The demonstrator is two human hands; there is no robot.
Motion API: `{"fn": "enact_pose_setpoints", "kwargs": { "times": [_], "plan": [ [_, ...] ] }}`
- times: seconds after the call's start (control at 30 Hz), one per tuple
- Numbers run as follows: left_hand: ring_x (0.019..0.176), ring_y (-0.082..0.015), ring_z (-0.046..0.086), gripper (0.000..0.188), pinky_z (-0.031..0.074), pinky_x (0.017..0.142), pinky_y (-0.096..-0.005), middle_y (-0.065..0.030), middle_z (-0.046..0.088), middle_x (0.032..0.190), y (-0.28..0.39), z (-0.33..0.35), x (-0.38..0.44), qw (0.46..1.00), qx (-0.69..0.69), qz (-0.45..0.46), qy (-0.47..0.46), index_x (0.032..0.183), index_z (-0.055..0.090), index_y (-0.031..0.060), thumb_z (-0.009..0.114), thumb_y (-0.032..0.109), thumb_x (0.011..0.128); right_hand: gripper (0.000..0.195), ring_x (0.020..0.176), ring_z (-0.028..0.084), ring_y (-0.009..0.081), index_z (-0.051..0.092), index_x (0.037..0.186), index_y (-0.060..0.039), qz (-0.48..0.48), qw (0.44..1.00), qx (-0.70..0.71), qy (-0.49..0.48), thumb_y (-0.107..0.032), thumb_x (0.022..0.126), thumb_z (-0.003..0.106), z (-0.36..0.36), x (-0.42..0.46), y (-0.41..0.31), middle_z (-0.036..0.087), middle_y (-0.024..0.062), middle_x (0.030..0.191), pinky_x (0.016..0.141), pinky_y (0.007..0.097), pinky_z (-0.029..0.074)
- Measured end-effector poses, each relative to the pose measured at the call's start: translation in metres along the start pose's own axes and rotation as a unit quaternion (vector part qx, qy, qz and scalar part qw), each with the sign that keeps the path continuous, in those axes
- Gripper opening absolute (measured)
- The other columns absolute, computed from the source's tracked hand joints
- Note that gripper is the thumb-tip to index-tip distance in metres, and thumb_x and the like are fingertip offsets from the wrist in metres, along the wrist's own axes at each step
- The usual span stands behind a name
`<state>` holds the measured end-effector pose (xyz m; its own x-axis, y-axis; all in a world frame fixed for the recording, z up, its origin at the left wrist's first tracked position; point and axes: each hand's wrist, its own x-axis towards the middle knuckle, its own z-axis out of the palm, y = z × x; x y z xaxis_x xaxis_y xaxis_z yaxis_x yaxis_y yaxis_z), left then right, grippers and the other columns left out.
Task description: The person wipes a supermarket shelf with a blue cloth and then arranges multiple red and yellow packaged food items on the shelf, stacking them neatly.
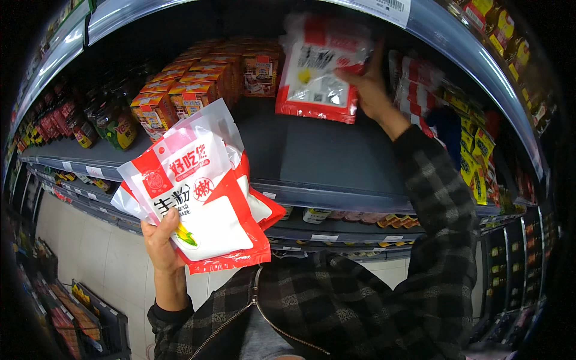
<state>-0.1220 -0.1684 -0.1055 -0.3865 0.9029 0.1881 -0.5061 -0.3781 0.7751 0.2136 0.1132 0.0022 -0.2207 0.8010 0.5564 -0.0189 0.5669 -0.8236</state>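
My left hand (163, 243) grips a few red-and-white plastic packets of starch (216, 225), fanned out over one another in front of my chest. The front packet bears a corn picture and printed writing. Farther up, my right hand (371, 87) holds another red-and-white packet (319, 76) by its right side, thumb across the face. That packet is slightly blurred and upright, over the dark shelf board (333, 148). Right of that hand, more red-and-white packets (411, 90) are stacked on the shelf, partly hidden by my forearm.
Orange cartons (193, 92) stand in rows left of the raised packet, with glass jars (114, 121) beyond them. Yellow sachets (479, 155) lie at the right. An upper shelf edge (432, 31) curves overhead. Lower shelves hold bottles (316, 215). A black crate (101, 319) stands at lower left.
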Motion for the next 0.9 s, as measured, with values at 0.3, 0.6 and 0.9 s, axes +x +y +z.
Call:
{"fn": "enact_pose_setpoints", "kwargs": {
  "times": [0.3, 0.6, 0.9],
  "plan": [
    [0.100, -0.0290, 0.068, 0.046, 0.058, 0.087, -0.0421, -0.0217, 0.061, 0.119, 0.001, 0.006, -0.008, 1.000, 0.023, 0.009, -0.005, 0.130, 0.041, -0.0047, 0.057, 0.001, 0.087, 0.123, 0.128, 0.049, 0.0298, -0.021, 0.152, -0.0267, 0.001, 0.994, -0.095, -0.048, 0.001, 0.079, 0.075, -0.001, 0.007, 0.026, 0.033, 0.0202, 0.148, 0.100, 0.0449, 0.050],
    [0.084, -0.0152, 0.066, 0.026, 0.054, 0.074, -0.0288, -0.0093, 0.068, 0.095, 0.000, 0.144, 0.066, 0.976, 0.094, 0.055, -0.191, 0.109, 0.060, -0.0046, 0.068, 0.005, 0.086, 0.115, 0.133, 0.043, 0.0331, -0.008, 0.154, -0.0120, 0.009, 0.992, -0.127, -0.002, -0.009, 0.077, 0.078, -0.010, 0.007, 0.043, 0.037, 0.0226, 0.148, 0.107, 0.0435, 0.043],
    [0.091, -0.0185, 0.065, 0.039, 0.054, 0.080, -0.0330, -0.0114, 0.067, 0.107, -0.076, 0.186, 0.186, 0.904, 0.309, 0.068, -0.287, 0.121, 0.051, -0.0009, 0.069, 0.013, 0.089, 0.040, 0.124, 0.049, 0.0207, 0.043, 0.139, -0.0170, 0.261, 0.945, 0.197, 0.001, -0.034, 0.103, 0.047, -0.034, -0.017, 0.039, 0.054, 0.0077, 0.131, 0.106, 0.0383, 0.039]
  ]
}}
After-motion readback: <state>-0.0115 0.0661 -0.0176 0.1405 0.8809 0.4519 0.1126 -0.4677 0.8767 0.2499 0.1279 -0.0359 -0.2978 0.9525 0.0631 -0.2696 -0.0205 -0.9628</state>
